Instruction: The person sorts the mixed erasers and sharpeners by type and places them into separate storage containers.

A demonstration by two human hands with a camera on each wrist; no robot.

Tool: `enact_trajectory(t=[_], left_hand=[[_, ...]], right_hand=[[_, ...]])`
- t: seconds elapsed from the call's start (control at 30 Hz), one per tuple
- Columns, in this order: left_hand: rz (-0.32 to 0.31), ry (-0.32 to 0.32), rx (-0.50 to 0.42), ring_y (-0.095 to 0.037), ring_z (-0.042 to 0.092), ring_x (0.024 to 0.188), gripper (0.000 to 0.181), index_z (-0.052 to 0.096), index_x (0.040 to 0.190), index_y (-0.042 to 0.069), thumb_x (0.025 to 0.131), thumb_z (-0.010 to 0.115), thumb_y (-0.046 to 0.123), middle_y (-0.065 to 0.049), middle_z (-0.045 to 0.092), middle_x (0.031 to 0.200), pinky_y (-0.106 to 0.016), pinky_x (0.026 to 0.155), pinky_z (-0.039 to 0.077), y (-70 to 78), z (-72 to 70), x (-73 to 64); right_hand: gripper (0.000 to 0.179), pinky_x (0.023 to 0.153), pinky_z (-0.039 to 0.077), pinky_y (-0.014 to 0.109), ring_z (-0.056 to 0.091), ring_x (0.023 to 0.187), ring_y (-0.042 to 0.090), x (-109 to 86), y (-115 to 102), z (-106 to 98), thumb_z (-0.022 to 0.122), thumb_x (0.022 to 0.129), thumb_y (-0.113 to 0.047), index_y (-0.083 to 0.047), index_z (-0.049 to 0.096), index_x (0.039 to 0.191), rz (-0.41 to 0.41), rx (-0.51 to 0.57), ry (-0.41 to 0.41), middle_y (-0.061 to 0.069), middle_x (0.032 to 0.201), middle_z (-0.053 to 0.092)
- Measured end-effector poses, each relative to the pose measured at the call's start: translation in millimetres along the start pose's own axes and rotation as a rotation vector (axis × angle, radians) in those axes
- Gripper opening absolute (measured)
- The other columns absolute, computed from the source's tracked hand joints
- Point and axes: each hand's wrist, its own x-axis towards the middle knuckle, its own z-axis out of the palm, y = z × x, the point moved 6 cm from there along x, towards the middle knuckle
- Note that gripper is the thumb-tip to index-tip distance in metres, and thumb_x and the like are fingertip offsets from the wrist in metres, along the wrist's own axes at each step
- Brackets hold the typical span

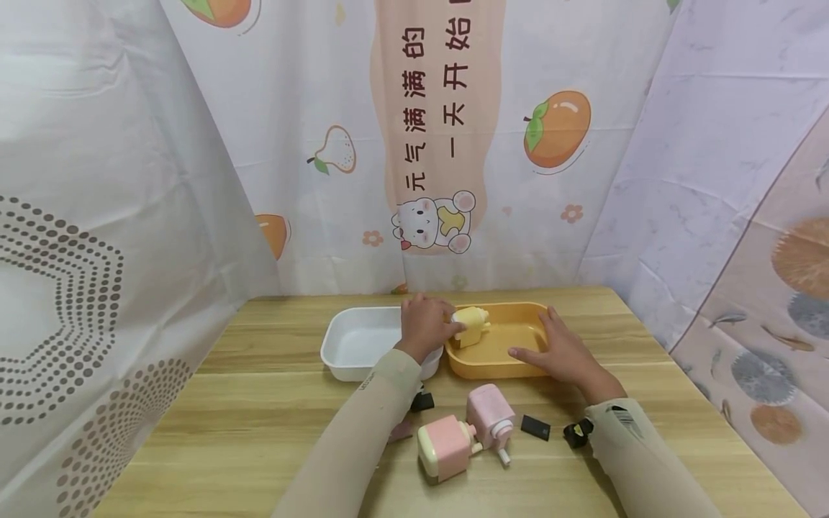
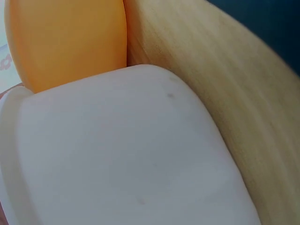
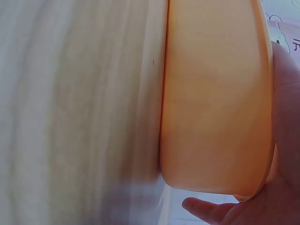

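Note:
In the head view, my left hand [image 1: 424, 327] grips a yellow crank pencil sharpener [image 1: 470, 325] at the left end of the orange tray [image 1: 499, 370]. Its fingers are partly hidden behind the hand. My right hand [image 1: 565, 351] rests on that tray's right end, the thumb reaching over the near side and the fingers by the far corner. The right wrist view has this hand [image 3: 281, 154] along the rim, thumb stretched out. Two pink sharpeners, one [image 1: 447, 447] lying nearer and one [image 1: 490, 414] beside it, are on the table in front of the trays.
A white tray [image 1: 340, 370] stands left of the orange one, their ends close together. Its wall [image 2: 126, 154] fills the left wrist view. A small black block [image 1: 535, 427] lies near the right forearm. My left sleeve partly covers a dark item [image 1: 423, 401] and a pinkish piece [image 1: 401, 430].

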Motion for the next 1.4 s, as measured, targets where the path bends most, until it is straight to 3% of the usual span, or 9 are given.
enact_trajectory(t=[0.43,0.63,0.8,1.0,1.4], left_hand=[[-0.01,0.003,-0.027,-0.019,0.057,0.11,0.047,0.08,0.116,0.027,0.082,0.081,0.06,0.01,0.074,0.126,-0.04,0.09,0.039,-1.8,1.1,-0.6],[0.017,-0.01,-0.021,-0.021,0.056,0.119,0.059,0.075,0.128,0.026,0.082,0.079,0.063,0.008,0.07,0.135,-0.042,0.096,0.041,-3.1,-2.7,-3.2],[0.035,0.003,-0.032,-0.026,0.056,0.128,0.062,0.074,0.13,0.023,0.083,0.078,0.063,0.007,0.068,0.138,-0.046,0.101,0.042,-9.0,-14.7,-11.8],[0.044,0.003,-0.053,-0.024,0.056,0.126,0.06,0.076,0.128,0.022,0.083,0.079,0.063,0.006,0.069,0.137,-0.045,0.098,0.042,-9.7,-30.4,-22.4],[0.159,0.015,-0.07,-0.023,0.056,0.126,0.057,0.077,0.126,0.026,0.083,0.079,0.063,0.009,0.069,0.132,-0.044,0.094,0.042,-7.9,-42.6,-45.0]], right_hand=[[0.125,0.116,0.02,0.075,0.014,0.151,0.059,0.1,-0.9,1.4,0.064,0.084,-0.08,-0.001,0.012,0.165,-0.001,0.009,0.0,0.029,0.171,-0.002],[0.125,0.117,0.019,0.075,0.014,0.151,0.059,0.0,1.0,0.7,0.064,0.084,-0.08,0.0,0.012,0.165,-0.001,0.009,-0.001,0.029,0.171,-0.002],[0.125,0.116,0.019,0.076,0.013,0.151,0.059,0.4,0.8,0.0,0.064,0.084,-0.079,-0.001,0.011,0.165,-0.001,0.01,-0.01,0.028,0.171,-0.003],[0.125,0.116,0.019,0.076,0.014,0.151,0.06,1.7,-2.6,-2.9,0.064,0.084,-0.08,-0.001,0.011,0.165,-0.002,0.009,-0.011,0.029,0.171,-0.003],[0.125,0.117,0.02,0.075,0.014,0.151,0.06,0.5,0.5,0.4,0.064,0.084,-0.079,0.0,0.011,0.165,0.012,-0.002,-0.015,0.03,0.17,-0.003]])
